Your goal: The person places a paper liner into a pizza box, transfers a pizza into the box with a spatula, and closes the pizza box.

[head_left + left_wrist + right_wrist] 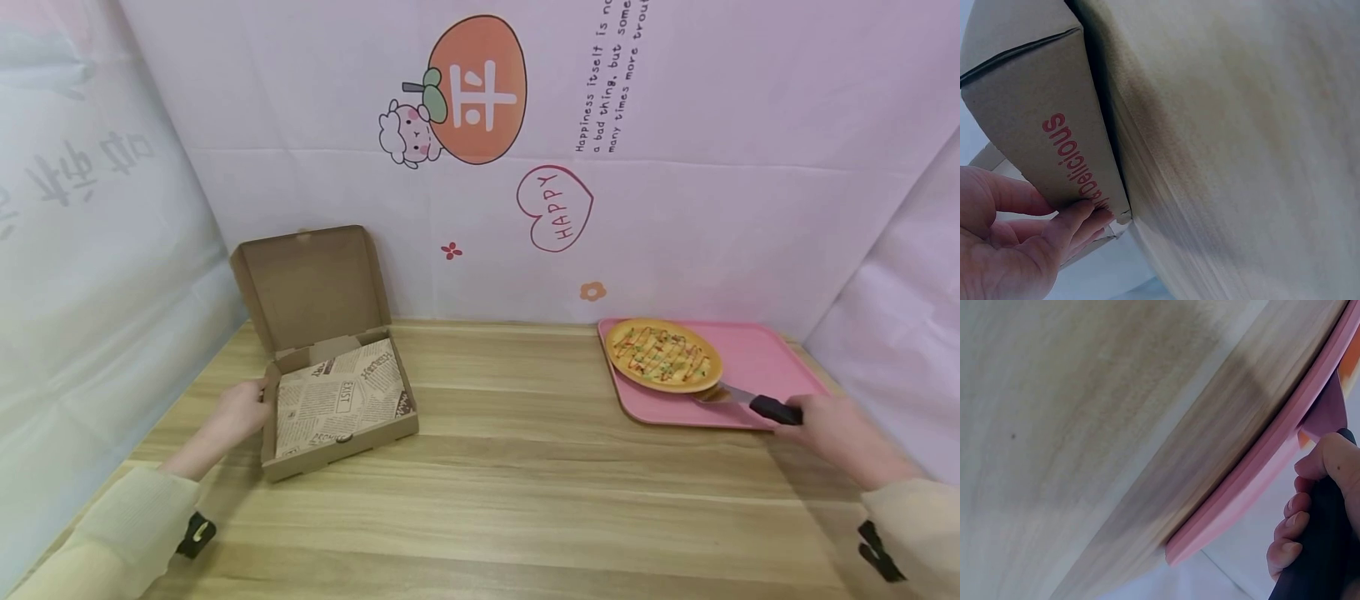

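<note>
And here we are at the wood-grain counter [510,475]! On our left, the left hand [238,410] pinches the side wall of an open brown cardboard box [345,451], fingers narrow on the edge beside red lettering [1067,153]; newsprint-patterned paper [318,408] lines it. Over to the right, the right hand [834,432] has its fingers wrapped round the black handle of a flat metal spatula [738,395], its blade tucked under the near edge of a round, golden-crusted pizza [663,354]! That pizza sits over the left end of a pink rectangular tray [757,350]; whether it's lifted clear, we can't tell.
</note>
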A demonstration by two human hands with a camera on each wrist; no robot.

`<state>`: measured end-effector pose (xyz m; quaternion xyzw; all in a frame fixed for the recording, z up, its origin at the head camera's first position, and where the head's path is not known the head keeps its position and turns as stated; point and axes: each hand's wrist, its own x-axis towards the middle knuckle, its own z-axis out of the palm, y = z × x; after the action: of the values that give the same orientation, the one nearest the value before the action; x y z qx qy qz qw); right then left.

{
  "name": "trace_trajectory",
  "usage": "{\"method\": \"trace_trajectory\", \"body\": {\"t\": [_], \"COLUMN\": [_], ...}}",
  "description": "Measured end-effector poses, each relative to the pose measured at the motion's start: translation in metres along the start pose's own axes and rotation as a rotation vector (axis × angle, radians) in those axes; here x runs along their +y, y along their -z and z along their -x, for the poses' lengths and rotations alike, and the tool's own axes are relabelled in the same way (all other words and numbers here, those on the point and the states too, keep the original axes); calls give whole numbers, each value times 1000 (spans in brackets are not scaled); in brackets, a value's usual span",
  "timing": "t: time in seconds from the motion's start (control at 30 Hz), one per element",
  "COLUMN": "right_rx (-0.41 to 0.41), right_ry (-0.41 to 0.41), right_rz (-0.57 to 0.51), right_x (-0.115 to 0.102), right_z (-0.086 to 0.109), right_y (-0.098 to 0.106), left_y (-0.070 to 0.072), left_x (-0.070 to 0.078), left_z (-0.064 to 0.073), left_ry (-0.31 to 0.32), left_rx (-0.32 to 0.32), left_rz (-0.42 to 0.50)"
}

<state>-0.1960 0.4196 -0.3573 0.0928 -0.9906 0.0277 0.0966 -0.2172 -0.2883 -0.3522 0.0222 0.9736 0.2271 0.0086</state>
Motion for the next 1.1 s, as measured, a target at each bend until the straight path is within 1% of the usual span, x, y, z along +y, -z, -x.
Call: {"method": "trace_trajectory", "body": {"t": [0.2,0.47,0.7,0.8,0.93,1.1], "right_rx": [9,-2,-16,-21,-26,-45], "right_ry": [-14,-27,-55,-65,-66,-87], "right_rz": [3,-2,-56,-56,-54,-53], "right_x": [-2,-7,-12,-14,-16,-21], "right_z": [-2,-4,-8,-8,-8,-7], "right_y": [-2,-2,-4,-4,-4,-1], "left_y": [0,0,1,1,1,1], "left_x": [0,-1,-1,-2,-2,-2], "left_z": [0,0,0,0,-1,0], "left_ry": [1,2,-1,0,-13,-25], "left_rx": [-1,2,3,1,5,9], "left_rz": [-8,-3,-18,-18,-23,-23]}}
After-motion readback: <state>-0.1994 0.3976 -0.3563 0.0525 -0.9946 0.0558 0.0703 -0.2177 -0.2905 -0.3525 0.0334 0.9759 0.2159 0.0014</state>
